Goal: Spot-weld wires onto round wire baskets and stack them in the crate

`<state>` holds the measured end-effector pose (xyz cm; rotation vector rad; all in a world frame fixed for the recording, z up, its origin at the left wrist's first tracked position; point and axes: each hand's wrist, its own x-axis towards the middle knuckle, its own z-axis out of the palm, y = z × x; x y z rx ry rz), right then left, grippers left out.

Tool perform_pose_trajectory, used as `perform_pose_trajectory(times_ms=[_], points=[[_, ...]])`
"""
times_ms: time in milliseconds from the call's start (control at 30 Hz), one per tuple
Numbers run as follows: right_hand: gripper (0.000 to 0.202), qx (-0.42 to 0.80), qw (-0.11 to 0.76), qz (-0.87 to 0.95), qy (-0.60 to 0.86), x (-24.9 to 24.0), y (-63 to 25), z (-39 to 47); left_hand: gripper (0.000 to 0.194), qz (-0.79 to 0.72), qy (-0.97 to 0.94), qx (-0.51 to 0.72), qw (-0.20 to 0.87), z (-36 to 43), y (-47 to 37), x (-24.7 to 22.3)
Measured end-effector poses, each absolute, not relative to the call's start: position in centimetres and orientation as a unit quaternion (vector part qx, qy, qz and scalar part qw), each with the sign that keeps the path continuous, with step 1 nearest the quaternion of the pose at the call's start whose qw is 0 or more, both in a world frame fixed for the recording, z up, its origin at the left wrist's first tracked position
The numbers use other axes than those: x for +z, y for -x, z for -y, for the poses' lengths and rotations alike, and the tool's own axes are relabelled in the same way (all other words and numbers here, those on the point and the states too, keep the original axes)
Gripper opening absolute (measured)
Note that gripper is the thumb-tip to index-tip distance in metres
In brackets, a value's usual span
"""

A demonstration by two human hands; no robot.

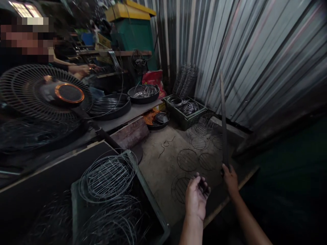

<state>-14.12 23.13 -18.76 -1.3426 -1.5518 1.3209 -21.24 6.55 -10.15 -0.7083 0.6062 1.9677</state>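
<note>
My right hand point(231, 180) is closed around the dark lower end of a long, narrow metal bar point(224, 126), which looks like a blade and points upward. To its left, my left hand point(197, 197) is raised with the palm turned up. Its fingers are loosely curled and apart, and nothing shows in them. Several round wire grids point(187, 160) lie flat on the floor beyond my hands. More round wire grids point(109, 177) are piled in and over a green crate point(153, 200) at lower left.
A standing fan point(68, 93) is at the left, in front of a co-worker whose hands point(80, 69) are at a bench. Black basins point(114, 109) hold wire pieces. A second crate point(189, 119) of wire rings stands by the corrugated metal wall point(245, 61).
</note>
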Motion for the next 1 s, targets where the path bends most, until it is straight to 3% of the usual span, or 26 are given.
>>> perform_pose_trajectory(times_ms=[133, 267, 400, 600, 867, 1000], points=[[0.058, 0.510, 0.313, 0.550, 0.583, -19.6, 9.2, -19.4, 0.018, -0.233, 0.301, 0.793, 0.475, -6.1, 21.3, -9.9], [0.045, 0.558, 0.297, 0.494, 0.596, -20.5, 8.0, -18.0, 0.014, -0.224, 0.310, 0.789, 0.480, -5.9, 21.2, -9.7], [0.031, 0.607, 0.277, 0.463, 0.583, -21.5, 9.9, -19.6, 0.014, -0.221, 0.309, 0.791, 0.479, -5.8, 21.3, -9.8], [0.031, 0.610, 0.265, 0.451, 0.595, -23.1, 15.4, -24.8, 0.015, -0.227, 0.324, 0.782, 0.481, -6.4, 21.3, -10.1], [0.025, 0.582, 0.177, 0.466, 0.643, -25.4, 21.3, -31.0, 0.013, -0.225, 0.352, 0.773, 0.477, -7.2, 21.3, -10.7], [0.025, 0.542, 0.191, 0.475, 0.666, -26.7, 22.4, -31.9, 0.016, -0.228, 0.357, 0.764, 0.487, -7.7, 21.3, -11.0]])
